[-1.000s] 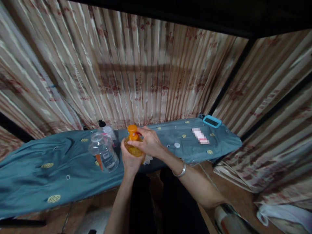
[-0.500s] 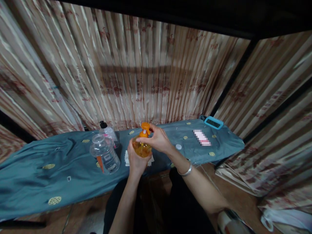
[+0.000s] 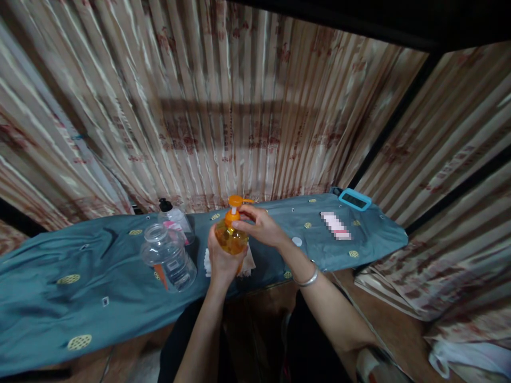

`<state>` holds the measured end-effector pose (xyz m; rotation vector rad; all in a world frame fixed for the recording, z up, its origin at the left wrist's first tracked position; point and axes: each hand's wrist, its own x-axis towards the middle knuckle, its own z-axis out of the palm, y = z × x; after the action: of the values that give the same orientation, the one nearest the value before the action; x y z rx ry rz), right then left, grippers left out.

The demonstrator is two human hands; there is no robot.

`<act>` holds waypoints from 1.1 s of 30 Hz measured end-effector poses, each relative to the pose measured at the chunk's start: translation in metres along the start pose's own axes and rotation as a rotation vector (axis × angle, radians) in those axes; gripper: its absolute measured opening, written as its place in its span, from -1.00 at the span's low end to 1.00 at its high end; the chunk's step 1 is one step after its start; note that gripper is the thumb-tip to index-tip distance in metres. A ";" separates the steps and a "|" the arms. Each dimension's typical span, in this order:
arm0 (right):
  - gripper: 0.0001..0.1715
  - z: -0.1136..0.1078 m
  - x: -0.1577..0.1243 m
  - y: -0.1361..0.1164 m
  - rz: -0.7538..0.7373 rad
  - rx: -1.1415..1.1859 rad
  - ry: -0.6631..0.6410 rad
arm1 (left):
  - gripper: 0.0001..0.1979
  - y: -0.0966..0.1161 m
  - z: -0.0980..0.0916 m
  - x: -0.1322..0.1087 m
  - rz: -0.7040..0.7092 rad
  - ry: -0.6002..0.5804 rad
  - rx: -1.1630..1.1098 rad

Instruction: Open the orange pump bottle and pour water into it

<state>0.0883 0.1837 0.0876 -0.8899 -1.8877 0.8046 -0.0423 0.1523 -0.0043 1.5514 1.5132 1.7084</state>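
My left hand (image 3: 221,261) is wrapped around the lower body of an orange pump bottle (image 3: 230,238) with amber liquid inside, holding it upright over the near edge of the table. My right hand (image 3: 259,226) pinches the orange collar just under the pump head, whose spout points right. A white tissue or cloth (image 3: 247,263) lies on the cloth-covered table (image 3: 80,266) right beneath the bottle. A silver bangle sits on my right wrist.
An empty clear plastic jar (image 3: 170,256) stands left of my hands, and behind it a clear bottle with a black cap (image 3: 174,219). To the right lie a small white cap (image 3: 296,241), a pink-white item (image 3: 335,225) and a blue-framed device (image 3: 354,199). Striped curtains hang behind.
The pump head now stands higher, with white stem showing and its spout pointing right. My right hand has shifted from covering the bottle to pinching its collar.
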 end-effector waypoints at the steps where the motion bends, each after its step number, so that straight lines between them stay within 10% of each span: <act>1: -0.67 0.001 0.001 0.000 -0.004 0.022 -0.031 | -0.05 0.000 -0.001 0.001 -0.017 -0.012 -0.002; 7: -0.59 0.008 0.004 0.000 0.094 -0.045 0.119 | -0.01 0.000 0.003 0.001 -0.048 0.019 0.048; 13: -0.63 0.001 0.006 -0.005 0.004 0.075 -0.109 | -0.03 0.000 0.005 0.000 -0.032 -0.002 0.021; 19: -0.61 0.007 0.006 -0.004 0.096 -0.064 0.137 | -0.03 0.000 0.002 0.002 -0.079 -0.009 0.042; 25: -0.62 0.005 0.008 -0.005 0.017 -0.009 -0.063 | -0.03 -0.001 0.003 0.001 -0.055 0.011 0.005; 33: -0.68 0.005 0.010 -0.008 0.058 -0.069 0.039 | -0.02 -0.002 0.006 0.002 -0.060 0.018 -0.013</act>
<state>0.0785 0.1863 0.0966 -0.9999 -1.8726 0.7553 -0.0389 0.1570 -0.0066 1.4731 1.5389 1.7003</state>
